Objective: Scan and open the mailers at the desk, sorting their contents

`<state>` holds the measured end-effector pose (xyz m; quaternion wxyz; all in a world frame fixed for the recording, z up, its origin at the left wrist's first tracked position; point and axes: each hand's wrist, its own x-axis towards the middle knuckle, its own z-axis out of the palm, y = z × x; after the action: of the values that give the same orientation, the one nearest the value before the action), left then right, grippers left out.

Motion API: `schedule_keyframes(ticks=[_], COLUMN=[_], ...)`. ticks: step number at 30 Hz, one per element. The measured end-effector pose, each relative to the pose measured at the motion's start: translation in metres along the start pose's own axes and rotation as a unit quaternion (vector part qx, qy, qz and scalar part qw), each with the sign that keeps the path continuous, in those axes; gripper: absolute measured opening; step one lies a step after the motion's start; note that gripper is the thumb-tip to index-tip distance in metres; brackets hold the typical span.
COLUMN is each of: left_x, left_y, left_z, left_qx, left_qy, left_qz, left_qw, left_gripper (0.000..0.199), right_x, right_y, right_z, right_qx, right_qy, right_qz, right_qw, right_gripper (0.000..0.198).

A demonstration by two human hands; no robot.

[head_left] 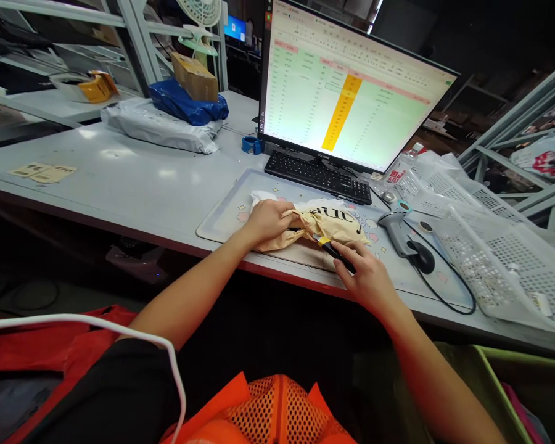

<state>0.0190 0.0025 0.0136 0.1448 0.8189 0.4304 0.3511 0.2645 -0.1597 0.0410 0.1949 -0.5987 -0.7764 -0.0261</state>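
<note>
A tan paper-like parcel bag (326,225) with black lettering lies on a pale desk mat (222,216) in front of the keyboard (319,176). My left hand (268,221) presses down on the bag's left end and grips it. My right hand (365,274) holds a black and yellow utility knife (333,249) whose tip touches the bag's near edge. A white wrapping shows under the bag at its left.
A monitor (346,92) with a spreadsheet stands behind the keyboard. A barcode scanner (400,231) with a cable lies right of the bag. White mesh baskets (499,259) sit at the right. Grey and blue parcels (166,120) and a cardboard box (194,77) lie at the back left.
</note>
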Motion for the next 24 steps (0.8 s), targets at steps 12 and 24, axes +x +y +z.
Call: schedule_keyframes(ticks=[12, 24], left_x=[-0.005, -0.003], left_y=[-0.008, -0.013], left_z=[0.014, 0.012], left_qx=[0.001, -0.224], left_qy=[0.040, 0.075], left_qz=[0.022, -0.051], left_qw=[0.999, 0.970], left_gripper=[0.038, 0.047], right_x=[0.020, 0.012], right_y=[-0.024, 0.001], right_z=[0.022, 0.009], right_qx=[-0.061, -0.148], right_qy=[-0.001, -0.024], right_qz=[0.003, 0.110], right_qw=[0.998, 0.982], right_gripper=[0.044, 0.042])
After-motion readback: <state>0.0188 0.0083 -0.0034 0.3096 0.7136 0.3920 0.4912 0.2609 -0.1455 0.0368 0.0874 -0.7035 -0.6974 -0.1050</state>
